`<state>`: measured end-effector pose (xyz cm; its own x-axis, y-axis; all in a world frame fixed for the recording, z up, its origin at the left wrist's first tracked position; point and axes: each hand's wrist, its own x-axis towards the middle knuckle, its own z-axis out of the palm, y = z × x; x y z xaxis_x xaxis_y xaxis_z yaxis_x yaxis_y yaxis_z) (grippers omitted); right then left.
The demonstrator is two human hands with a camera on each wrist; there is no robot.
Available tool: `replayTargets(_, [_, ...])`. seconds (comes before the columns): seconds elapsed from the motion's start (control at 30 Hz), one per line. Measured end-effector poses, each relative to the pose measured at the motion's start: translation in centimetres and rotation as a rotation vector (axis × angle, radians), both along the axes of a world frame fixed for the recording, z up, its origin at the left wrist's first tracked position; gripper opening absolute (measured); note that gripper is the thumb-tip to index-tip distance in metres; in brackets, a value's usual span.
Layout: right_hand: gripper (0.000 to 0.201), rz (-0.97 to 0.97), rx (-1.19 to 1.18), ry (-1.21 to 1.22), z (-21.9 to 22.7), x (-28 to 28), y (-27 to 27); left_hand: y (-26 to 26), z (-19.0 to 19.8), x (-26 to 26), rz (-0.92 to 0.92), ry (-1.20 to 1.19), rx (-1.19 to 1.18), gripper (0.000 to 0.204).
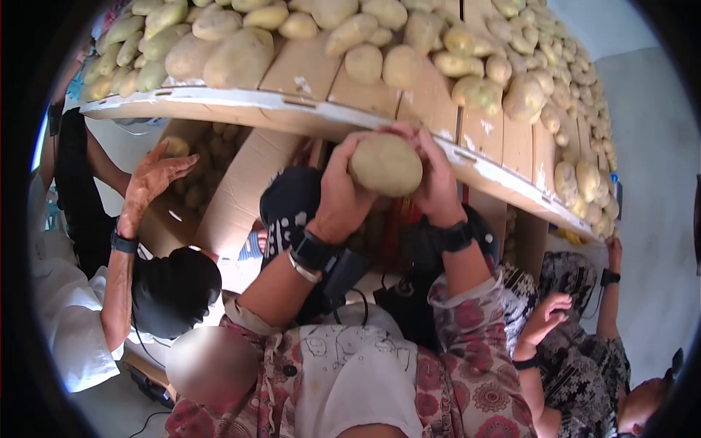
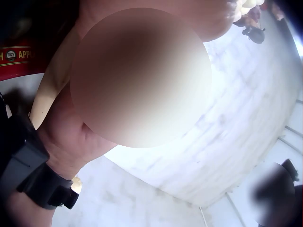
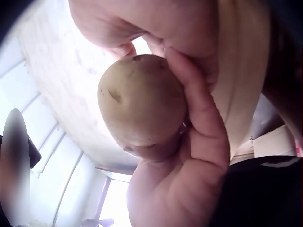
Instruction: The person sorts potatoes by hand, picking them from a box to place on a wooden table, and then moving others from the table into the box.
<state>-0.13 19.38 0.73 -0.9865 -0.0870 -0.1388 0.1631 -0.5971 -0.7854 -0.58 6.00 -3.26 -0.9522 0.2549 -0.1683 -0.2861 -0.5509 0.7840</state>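
Note:
Both of my hands hold one large tan potato [image 1: 385,166] in front of the white edge of a wooden slatted table [image 1: 219,102]. My left hand [image 1: 340,188] grips its left side with curled fingers. My right hand [image 1: 438,182] wraps around its right side. In the right wrist view the potato [image 3: 142,99] fills the middle, with my right hand's fingers [image 3: 199,118] curled along it. In the left wrist view only my left wrist and palm [image 2: 66,142] show beside a blurred patch; the potato is hidden there.
Several loose potatoes [image 1: 241,51] cover the table top. Another person's hand [image 1: 150,179] reaches toward an open cardboard box [image 1: 241,182] holding potatoes at the left. A second person in a patterned garment [image 1: 577,343] stands at the right by the table's far end.

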Motion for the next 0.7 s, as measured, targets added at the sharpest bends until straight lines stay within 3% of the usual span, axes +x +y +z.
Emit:
replayTargets(0.03, [0.034, 0.003, 0.002, -0.039, 0.2, 0.2, -0.1, -0.5, -0.5, 0.3, -0.003, 0.098, -0.143, 0.029])
replayTargets(0.13, [0.03, -0.028, 0.132, -0.006, 0.3, -0.2, -0.3, -0.6, 1.0, 0.4, -0.034, 0.084, -0.139, 0.029])
replayTargets(0.2, [0.031, -0.034, 0.182, 0.029, 0.3, 0.1, -0.6, -1.4, 2.2, 0.8, -0.005, 0.587, -0.854, 0.028])
replayTargets(0.23, [0.031, -0.04, 0.175, 0.033, 0.3, 0.2, -0.5, -1.3, 2.0, 0.7, -0.01, 0.594, -0.859, 0.028])
replayTargets(0.3, [0.036, -0.026, 0.225, 0.122, 0.2, 0.5, -0.1, -0.7, 1.5, 0.2, -0.135, 0.444, -0.495, 0.053])
replayTargets(0.33, [0.036, -0.027, 0.219, 0.12, 0.2, 0.6, 0.0, -0.4, 1.4, -0.1, -0.138, 0.442, -0.501, 0.053])
replayTargets(0.4, [0.041, -0.016, 0.103, 0.079, 0.1, 0.6, 0.2, -0.1, 1.4, -0.5, -0.228, -0.01, -0.043, 0.048])
replayTargets(0.43, [0.041, -0.02, 0.091, 0.088, 0.0, 0.5, 0.4, -0.1, 1.7, -0.2, -0.231, -0.001, -0.057, 0.048])
replayTargets(0.47, [0.041, 0.001, 0.118, 0.123, -0.1, 0.5, 0.8, -0.1, 2.5, 0.4, -0.171, 0.327, -0.349, 0.032])
replayTargets(0.5, [0.042, 0.021, 0.141, 0.154, -0.4, 0.6, 1.0, -0.1, 3.1, 1.0, -0.11, 0.652, -0.643, 0.033])
replayTargets(0.53, [0.042, 0.003, 0.262, 0.226, -0.9, 0.5, 1.0, -0.2, 3.5, 1.2, -0.122, 0.649, -0.667, 0.033])
replayTargets(0.6, [0.041, 0.051, 0.245, 0.169, -0.7, 1.0, 1.3, -0.3, 4.0, 1.0, -0.366, -0.019, -0.362, 0.056])
replayTargets(0.67, [0.039, 0.221, 0.169, 0.035, 0.4, 1.2, 1.9, -1.0, 3.7, 0.6, -0.488, -0.021, -0.385, 0.057])
replayTargets(0.7, [0.039, 0.207, 0.159, 0.043, 0.4, 1.2, 2.0, -1.4, 3.4, 0.5, -0.592, -0.041, -0.37, 0.057])
